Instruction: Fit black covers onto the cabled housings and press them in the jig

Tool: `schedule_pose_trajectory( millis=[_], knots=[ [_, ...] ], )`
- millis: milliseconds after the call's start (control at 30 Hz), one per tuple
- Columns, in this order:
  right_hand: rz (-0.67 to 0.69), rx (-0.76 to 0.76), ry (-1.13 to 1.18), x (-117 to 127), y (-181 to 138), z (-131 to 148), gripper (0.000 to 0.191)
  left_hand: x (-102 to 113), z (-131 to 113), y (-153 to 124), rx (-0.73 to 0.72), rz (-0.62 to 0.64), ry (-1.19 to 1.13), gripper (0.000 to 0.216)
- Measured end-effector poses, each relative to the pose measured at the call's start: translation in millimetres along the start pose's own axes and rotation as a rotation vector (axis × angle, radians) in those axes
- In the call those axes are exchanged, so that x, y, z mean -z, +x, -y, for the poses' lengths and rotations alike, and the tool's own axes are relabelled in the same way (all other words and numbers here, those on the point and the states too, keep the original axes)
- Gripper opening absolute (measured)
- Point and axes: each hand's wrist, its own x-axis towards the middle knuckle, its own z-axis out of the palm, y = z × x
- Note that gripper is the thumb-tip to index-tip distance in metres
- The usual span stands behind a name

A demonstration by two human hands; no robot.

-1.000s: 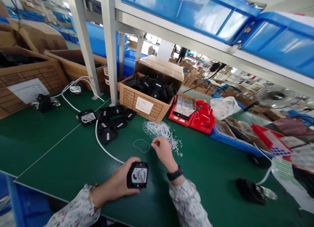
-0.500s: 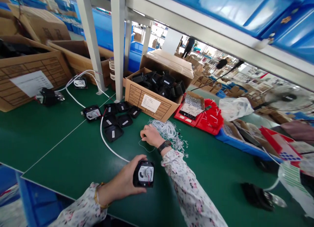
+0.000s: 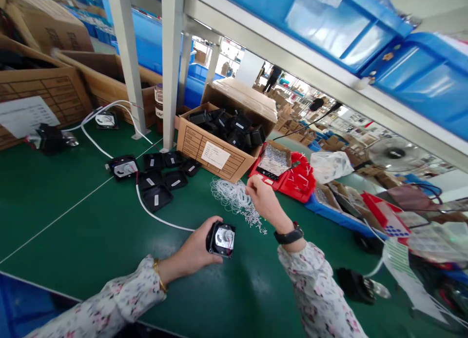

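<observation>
My left hand (image 3: 195, 250) grips a small black square fan (image 3: 221, 239) with a white round centre and a red wire, held just above the green table (image 3: 84, 230). My right hand (image 3: 263, 199) is raised over a heap of white cable ties (image 3: 230, 194), its fingers pinched together; a thin white tie seems to be between them, too fine to be sure. Several more black fans (image 3: 161, 179) lie flat on the table to the left of the heap.
An open cardboard box (image 3: 215, 155) full of black fans stands behind the ties. Red trays (image 3: 292, 177) with small parts sit to its right. A white cable (image 3: 153, 213) curves across the table. Metal shelf posts (image 3: 170, 69) rise at the back; larger cartons (image 3: 32, 104) stand left.
My right hand has lifted from the table by the loose tie and moved right and up over the heap of ties. My left hand has kept hold of the fan, tilting it slightly.
</observation>
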Motion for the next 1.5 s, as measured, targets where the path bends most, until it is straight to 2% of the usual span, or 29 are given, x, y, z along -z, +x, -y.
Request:
schedule_pose_trajectory(
  millis=[100, 200, 300, 433, 567, 667, 967, 1033, 1133, 1233, 1367, 1500],
  knots=[
    [-0.001, -0.08, 0.058, 34, -19, 16, 0.008, -6, 4, 8, 0.005, 0.02, -0.013, 0.079],
    [0.102, -0.162, 0.213, 50, -46, 35, 0.006, -7, 11, 10, 0.007, 0.014, -0.037, 0.083],
    [0.236, -0.211, 0.414, 43, -72, 54, 0.006, -6, 17, 9, -0.038, 0.002, -0.06, 0.086],
    [0.355, -0.273, 0.561, 8, -89, 68, 0.009, -6, 22, 9, -0.078, 0.0, -0.04, 0.074],
    [0.314, -0.299, 0.555, -29, -86, 59, 0.01, -6, 24, 9, -0.115, -0.026, 0.009, 0.067],
    [0.267, -0.318, 0.577, -41, -80, 45, 0.009, -5, 25, 8, -0.109, -0.023, 0.002, 0.069],
    [0.247, -0.308, 0.617, -35, -75, 29, 0.007, -5, 31, 10, -0.121, -0.003, -0.06, 0.072],
    [0.231, -0.302, 0.531, -35, -74, 23, 0.007, -4, 31, 9, -0.122, 0.006, -0.074, 0.072],
    [0.184, -0.244, 0.262, -35, -72, 13, 0.008, -3, 28, 8, -0.118, 0.028, -0.098, 0.07],
    [0.206, -0.175, 0.121, -37, -66, 5, 0.011, -2, 27, 6, -0.11, 0.041, -0.096, 0.07],
    [0.258, -0.127, 0.119, -44, -58, 4, 0.013, -3, 27, 2, -0.1, 0.005, -0.088, 0.086],
    [0.3, -0.15, 0.186, -49, -55, 6, 0.01, -6, 30, -1, -0.086, -0.04, -0.097, 0.081]
  ],
)
